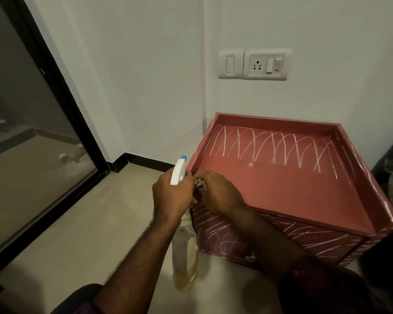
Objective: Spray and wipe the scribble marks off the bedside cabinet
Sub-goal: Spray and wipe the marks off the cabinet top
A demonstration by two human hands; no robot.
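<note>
The left hand (171, 196) wraps its fingers round the neck of the spray bottle (183, 257), whose white head sits above the knuckles while the yellowish body hangs over the floor. Touching it, the right hand (220, 192) curls round a small pale wad (199, 182), probably the wiping cloth, though most of it is hidden. Both hands crowd the near-left corner of the bedside cabinet (281, 191). The scribble marks (270, 146) run along the back of its rimmed top, and more cover the front face. With the 2 hands bunched, the trigger could fire off target, wetting the wall or misting the wall socket (267, 64) above; overspray would pool inside the rim.
</note>
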